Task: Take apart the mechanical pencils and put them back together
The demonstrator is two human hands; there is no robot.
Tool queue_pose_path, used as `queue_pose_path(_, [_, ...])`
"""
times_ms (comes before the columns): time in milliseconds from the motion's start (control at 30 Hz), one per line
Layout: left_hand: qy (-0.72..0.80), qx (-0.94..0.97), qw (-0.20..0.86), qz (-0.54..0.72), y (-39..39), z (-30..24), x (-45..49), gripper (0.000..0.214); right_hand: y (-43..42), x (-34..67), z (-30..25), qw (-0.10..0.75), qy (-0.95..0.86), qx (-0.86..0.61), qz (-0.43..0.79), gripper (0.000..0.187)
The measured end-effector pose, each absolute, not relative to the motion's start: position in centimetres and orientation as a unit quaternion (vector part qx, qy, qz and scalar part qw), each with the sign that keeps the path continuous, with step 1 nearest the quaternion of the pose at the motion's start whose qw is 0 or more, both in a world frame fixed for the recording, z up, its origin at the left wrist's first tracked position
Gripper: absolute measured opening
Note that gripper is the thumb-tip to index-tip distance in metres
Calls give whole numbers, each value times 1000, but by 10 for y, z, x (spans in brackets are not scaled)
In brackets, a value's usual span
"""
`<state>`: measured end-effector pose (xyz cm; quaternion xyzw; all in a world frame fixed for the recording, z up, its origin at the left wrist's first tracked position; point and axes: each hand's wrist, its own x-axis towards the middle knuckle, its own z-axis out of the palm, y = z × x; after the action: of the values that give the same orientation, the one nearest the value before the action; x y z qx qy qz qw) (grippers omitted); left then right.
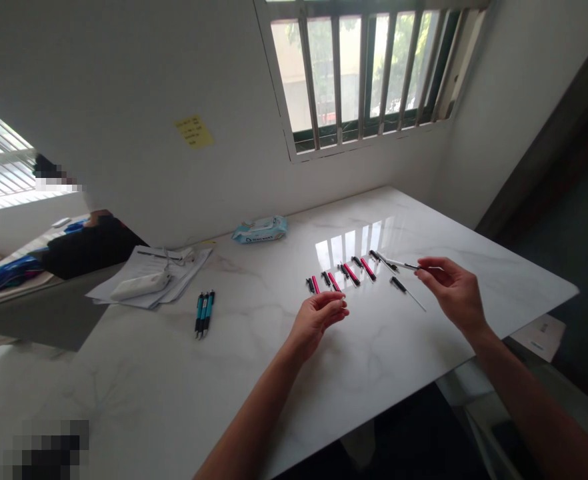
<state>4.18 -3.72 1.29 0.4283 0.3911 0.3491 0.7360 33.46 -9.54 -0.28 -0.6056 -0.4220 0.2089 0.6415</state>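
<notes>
My left hand (319,317) hovers over the white marble table (254,373), fingers curled in a pinch just in front of a row of several pink-and-black pens (341,275); whether it holds anything is hidden. My right hand (451,287) pinches the end of a thin pen refill (403,265), lifted slightly above the table at the right end of the row. Another thin refill with a black tip (407,291) lies on the table between my hands.
Three teal pens (204,313) lie to the left. Papers with a white device (147,280) and a wet-wipes pack (260,229) sit near the wall. Another person in black sits at the far left (91,247). The table edge runs at right.
</notes>
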Motion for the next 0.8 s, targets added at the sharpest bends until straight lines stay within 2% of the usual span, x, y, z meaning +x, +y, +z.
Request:
queue_pose_path(200, [386,445,730,347,-38,17,42,32,-120,384,-40,495,-519,-694,61,24])
queue_pose_path(367, [397,444,724,349,-37,16,43,32,-127,388,-53,388,-600,-699,36,18])
queue_pose_path(800, [387,457,722,346,-35,14,41,31,-112,387,-45,360,-606,-705,74,28])
